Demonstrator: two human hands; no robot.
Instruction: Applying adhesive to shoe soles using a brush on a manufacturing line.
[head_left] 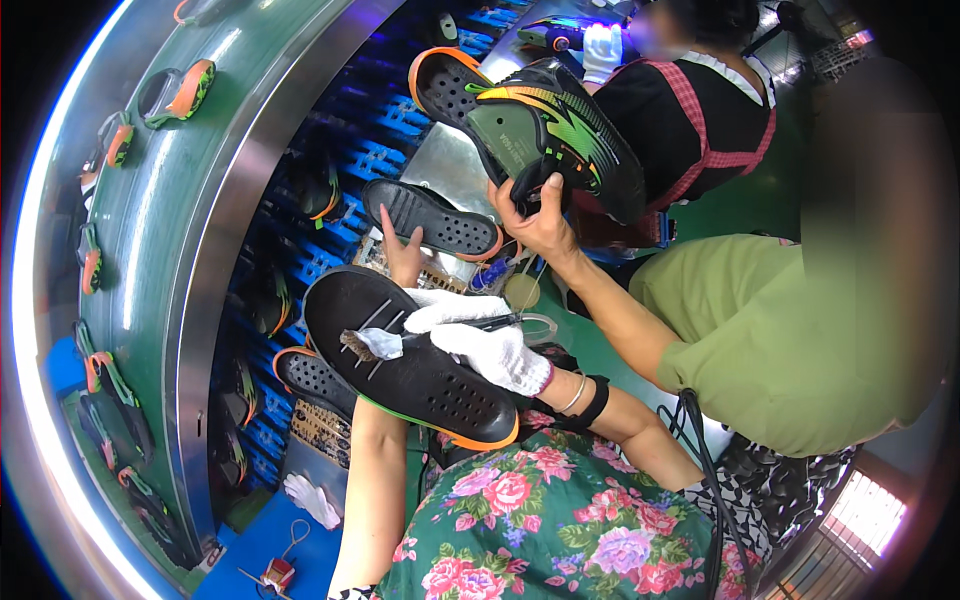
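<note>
Gripping a brush (375,344) by its handle, the right hand (495,350) is seen in the head view wearing a white glove, fingers closed on it. Bristles lie over a black sole (430,385), by the crossing bars of its broad part; contact can't be judged. Sole located: tilted in front of the floral apron (500,540), hole pattern and orange-and-green end toward the wearer.

Left forearm runs up beneath this sole. Left hand (403,258) mostly hidden; bare fingers extend past the far edge, a little apart. Can't tell how firmly they hold.

Beyond them, a second sole (430,217), orange-tipped, near the metal tabletop (440,160). A third perforated sole (312,376) shows partly behind the near one. Loose white glove (312,500) on a blue surface, lower left.

To the right, a co-worker in a green shirt (760,340); that person's bare hand (540,220) pinches a black-and-green shoe (575,140). Far left, a green conveyor (150,210) carries orange-trimmed footwear (182,95).
</note>
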